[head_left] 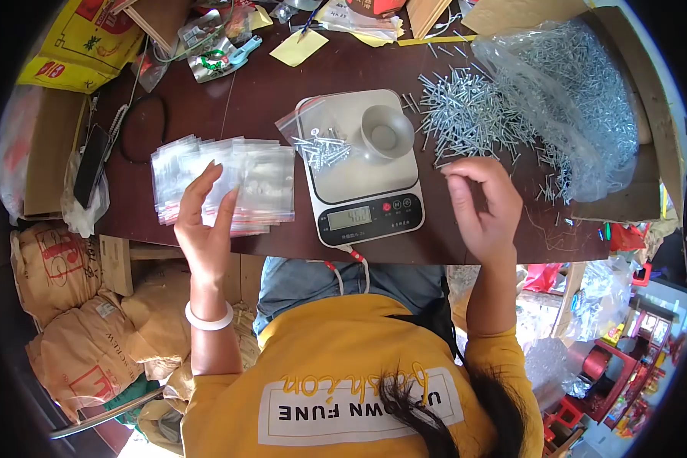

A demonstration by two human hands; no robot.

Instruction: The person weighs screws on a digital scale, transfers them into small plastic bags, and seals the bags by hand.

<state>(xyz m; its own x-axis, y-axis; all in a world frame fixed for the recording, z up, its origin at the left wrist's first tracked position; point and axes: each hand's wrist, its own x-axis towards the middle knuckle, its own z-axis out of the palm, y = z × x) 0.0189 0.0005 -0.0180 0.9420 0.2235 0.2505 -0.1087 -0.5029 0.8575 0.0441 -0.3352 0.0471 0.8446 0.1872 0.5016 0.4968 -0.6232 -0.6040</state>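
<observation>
My left hand (206, 221) is open over a spread of clear zip bags (263, 179), thumb and fingers apart with nothing between them. To the right of the kitchen scale (328, 187), my right hand (487, 210) has its thumb and forefinger close together. A small screw (441, 166) shows at those fingertips, beside the pile of loose screws (466, 111). On the scale's plate lie a clear zip bag with several screws (324, 149) and a round metal cup (388, 132). The scale's display is lit, its digits hard to read.
A cardboard box (664, 145) lined with clear plastic (580, 114) holds many more screws at the right. Scissors (244, 52), yellow paper notes (299, 48) and packets lie along the back. A black phone-like object (91, 164) rests at the left. Brown sacks (80, 351) stand below the table.
</observation>
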